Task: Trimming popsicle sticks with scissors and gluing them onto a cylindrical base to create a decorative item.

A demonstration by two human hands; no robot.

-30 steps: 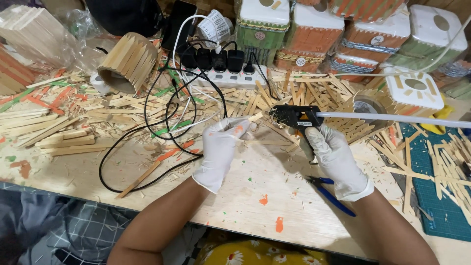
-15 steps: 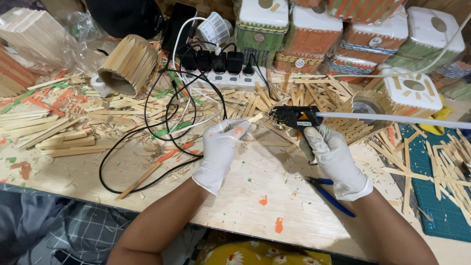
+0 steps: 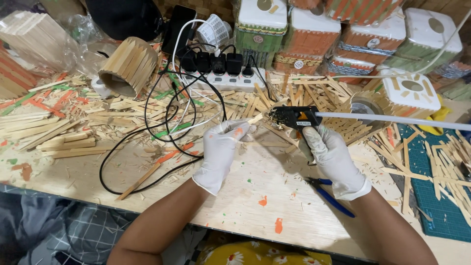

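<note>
Scene: a cluttered craft table (image 3: 245,206) is seen from above, strewn with flat wooden sticks and splashed with orange and green paint.

Left hand (image 3: 222,152): a white glove is worn; the fingers are pinched on a short stick (image 3: 255,119), which is held just above the table at the gun's tip.

Right hand (image 3: 331,156): also gloved; the fingers are clenched round the handle of a black glue gun (image 3: 293,117), with a long pale glue rod (image 3: 392,120) projecting to the right from its back.

Change: almost nothing is altered from the two earlier views. Both hands are kept in the same spots, and the nozzle is held at the stick's end as before; only a slight settling of the left fingers is seen.

Meaning: a steady hold is judged to be in hand, with glue probably being laid on the stick's end; no bead of glue can be made out.

Cables: black and white leads (image 3: 167,122) are looped left of the left hand, run from a white power strip (image 3: 221,81) farther back.

Nearby: blue-handled pliers (image 3: 331,196) lie just below the right wrist. A stick-clad cylinder (image 3: 128,66) lies on its side at the upper left. A green cutting mat (image 3: 436,196) is at the right edge.

Behind: boxes clad in coloured sticks (image 3: 314,44) are stacked along the back.
</note>
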